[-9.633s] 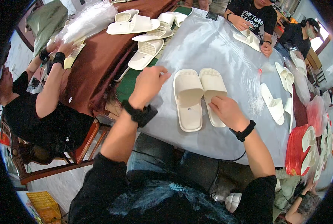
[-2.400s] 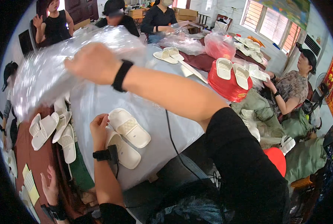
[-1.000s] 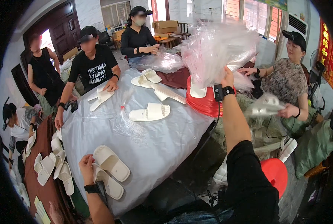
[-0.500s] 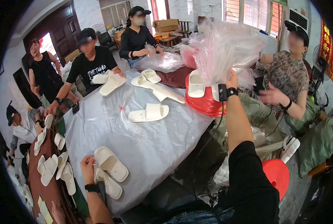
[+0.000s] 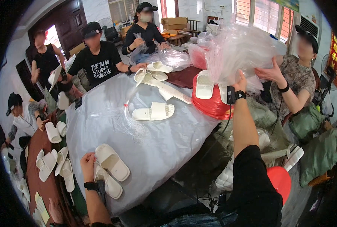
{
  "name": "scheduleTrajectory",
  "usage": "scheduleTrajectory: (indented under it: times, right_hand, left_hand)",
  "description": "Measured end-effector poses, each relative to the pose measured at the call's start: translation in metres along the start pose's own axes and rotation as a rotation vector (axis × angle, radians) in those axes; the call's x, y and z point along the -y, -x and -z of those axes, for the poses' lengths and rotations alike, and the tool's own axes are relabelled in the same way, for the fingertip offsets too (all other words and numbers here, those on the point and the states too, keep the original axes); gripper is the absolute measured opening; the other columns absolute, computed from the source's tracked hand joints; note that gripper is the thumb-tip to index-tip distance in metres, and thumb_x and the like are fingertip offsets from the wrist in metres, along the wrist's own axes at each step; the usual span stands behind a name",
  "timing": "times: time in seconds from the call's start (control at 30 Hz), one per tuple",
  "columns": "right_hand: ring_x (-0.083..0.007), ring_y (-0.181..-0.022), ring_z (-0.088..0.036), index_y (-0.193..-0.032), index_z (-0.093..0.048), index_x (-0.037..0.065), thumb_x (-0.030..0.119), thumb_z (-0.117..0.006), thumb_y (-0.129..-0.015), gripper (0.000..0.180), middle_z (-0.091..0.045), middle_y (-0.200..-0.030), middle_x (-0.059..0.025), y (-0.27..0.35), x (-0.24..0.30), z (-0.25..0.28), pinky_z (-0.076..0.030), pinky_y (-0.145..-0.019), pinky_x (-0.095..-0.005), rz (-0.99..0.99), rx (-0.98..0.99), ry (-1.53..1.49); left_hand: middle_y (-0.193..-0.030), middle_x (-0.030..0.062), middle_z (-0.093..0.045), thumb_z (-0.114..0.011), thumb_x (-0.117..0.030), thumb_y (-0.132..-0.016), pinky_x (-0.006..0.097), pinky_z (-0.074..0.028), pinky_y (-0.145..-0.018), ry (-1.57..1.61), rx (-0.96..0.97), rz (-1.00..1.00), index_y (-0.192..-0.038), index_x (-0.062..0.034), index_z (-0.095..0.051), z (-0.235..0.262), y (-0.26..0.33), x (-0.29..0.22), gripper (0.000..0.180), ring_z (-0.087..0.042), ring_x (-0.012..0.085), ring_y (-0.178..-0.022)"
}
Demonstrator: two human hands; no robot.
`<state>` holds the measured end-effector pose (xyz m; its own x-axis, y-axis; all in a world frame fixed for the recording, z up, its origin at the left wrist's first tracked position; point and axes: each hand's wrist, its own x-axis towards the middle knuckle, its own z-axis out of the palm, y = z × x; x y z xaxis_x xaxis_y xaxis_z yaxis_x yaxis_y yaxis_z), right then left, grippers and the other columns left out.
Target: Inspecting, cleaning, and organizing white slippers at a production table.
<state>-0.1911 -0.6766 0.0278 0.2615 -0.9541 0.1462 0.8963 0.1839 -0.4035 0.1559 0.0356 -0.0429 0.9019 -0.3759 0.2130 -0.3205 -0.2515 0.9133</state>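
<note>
Since the frame half a sec ago, the co-worker's hand [image 5: 270, 73] on the far right side has come up against the bundle of clear plastic bags [image 5: 232, 49], and the person in the dark tee at the far end has swung a white slipper [image 5: 55, 77] over to the left.

Containers: the bags are fanned out in a big loose clump above the right corner of the counter [image 5: 168, 140]; can't tell if there's anything in them, too much glare tbh. Just below is a shiny red bundle [image 5: 211, 103] w/ a couple of white slippers [image 5: 204, 85] on top. Pinkish bag [image 5: 198, 56] behind that, contents unclear. Dark green sacks [image 5: 321, 151] sit over on the right, contents n/v.

Hands: right arm is stretched well fwd, almost straight. The right hand [image 5: 241, 84] is upright, its grip clamped on the near lower edge of the bags afaict. Left forearm comes up from the bottom edge; left hand [image 5: 88, 165] has curled fingers right by the toe end of the pair of cream slippers [image 5: 112, 162]. Can't tell if that grip is pinching them or just resting there. The pair lies at the near left of the counter, one slipper partly overlapping the other. A tuft of clear plastic strands [image 5: 127, 113] w/ a red tie lies further back, approx mid-counter.
</note>
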Motion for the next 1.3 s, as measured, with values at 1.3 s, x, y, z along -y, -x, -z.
scheduleTrajectory:
  times: [1.3]
  right_hand:
    - [-0.0205, -0.096, -0.065, -0.119, -0.055, -0.001, 0.036, -0.055, -0.096, 0.044, -0.062, -0.119, -0.014, -0.041, 0.035, -0.076, -0.054, -0.075, -0.0263, -0.725, 0.671, 0.53]
  left_hand:
    - [-0.079, 0.005, -0.067, -0.061, -0.012, -0.091, 0.027, -0.049, -0.068, 0.137, -0.023, -0.063, -0.098, 0.0051, -0.068, -0.023, -0.013, 0.0, 0.02, -0.059, 0.0118, -0.073]
